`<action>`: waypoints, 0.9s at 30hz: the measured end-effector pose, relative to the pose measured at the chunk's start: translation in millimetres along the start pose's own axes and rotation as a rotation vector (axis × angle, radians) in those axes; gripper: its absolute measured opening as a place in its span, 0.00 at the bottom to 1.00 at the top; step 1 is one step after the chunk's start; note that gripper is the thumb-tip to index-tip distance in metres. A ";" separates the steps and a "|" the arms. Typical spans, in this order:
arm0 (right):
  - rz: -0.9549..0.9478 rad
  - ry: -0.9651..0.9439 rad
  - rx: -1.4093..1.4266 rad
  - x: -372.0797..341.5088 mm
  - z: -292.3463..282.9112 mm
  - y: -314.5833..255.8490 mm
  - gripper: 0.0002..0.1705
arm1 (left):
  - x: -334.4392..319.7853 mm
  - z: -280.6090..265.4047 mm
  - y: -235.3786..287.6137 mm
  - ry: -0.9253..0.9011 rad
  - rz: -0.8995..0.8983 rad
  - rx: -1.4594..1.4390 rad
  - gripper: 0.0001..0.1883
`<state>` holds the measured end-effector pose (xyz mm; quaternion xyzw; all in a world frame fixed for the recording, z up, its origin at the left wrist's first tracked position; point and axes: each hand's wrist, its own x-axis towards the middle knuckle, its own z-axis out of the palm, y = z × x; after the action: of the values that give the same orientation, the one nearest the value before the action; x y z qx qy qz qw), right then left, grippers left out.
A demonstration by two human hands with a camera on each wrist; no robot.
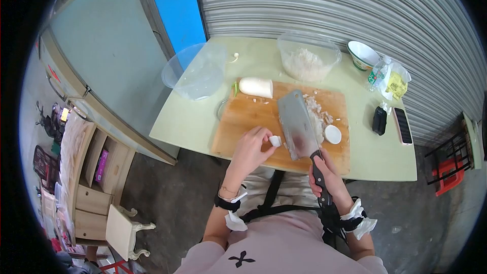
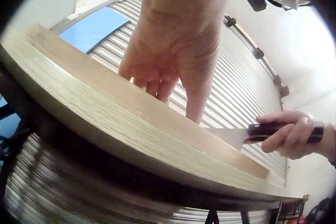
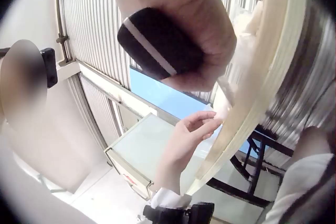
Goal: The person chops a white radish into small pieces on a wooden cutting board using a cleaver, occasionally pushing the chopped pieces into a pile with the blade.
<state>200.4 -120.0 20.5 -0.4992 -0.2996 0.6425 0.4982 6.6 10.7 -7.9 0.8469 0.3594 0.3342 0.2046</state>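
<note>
In the head view my left hand (image 1: 249, 147) pinches a small white radish piece (image 1: 275, 141) between thumb and fingers, low over the wooden cutting board (image 1: 243, 122). My right hand (image 1: 329, 175) grips the black handle of a cleaver (image 1: 297, 124), whose broad blade lies across the board just right of that piece. Chopped white bits (image 1: 315, 114) are heaped beyond the blade, partly hidden by it. A thick length of white radish (image 1: 256, 87) rests at the board's far left. The right wrist view shows the handle's butt (image 3: 152, 45) inside my fist.
A clear tub (image 1: 334, 53) with white shreds stands at the back of the table, and a clear bowl (image 1: 195, 83) at the left. Near the board's right edge sits a white round thing (image 1: 333, 134). Further right are a bottle (image 1: 376, 75), a black case (image 1: 379, 121) and a phone (image 1: 403, 126).
</note>
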 end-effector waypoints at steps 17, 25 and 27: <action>-0.114 -0.047 -0.290 -25.2 1.4 -14.4 0.26 | -3.1 5.9 -2.3 -0.025 -0.002 -0.007 0.14; -0.046 -0.021 -0.223 -27.7 3.9 -20.9 0.24 | -3.6 5.3 -1.4 -0.011 -0.014 -0.024 0.14; -0.059 0.007 -0.232 -33.8 4.2 -24.9 0.24 | -7.0 6.6 -0.8 -0.020 -0.028 -0.017 0.14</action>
<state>205.1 -143.2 55.5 -0.5468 -0.3845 0.5868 0.4570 7.4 5.3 -15.9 0.8432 0.3665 0.3259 0.2201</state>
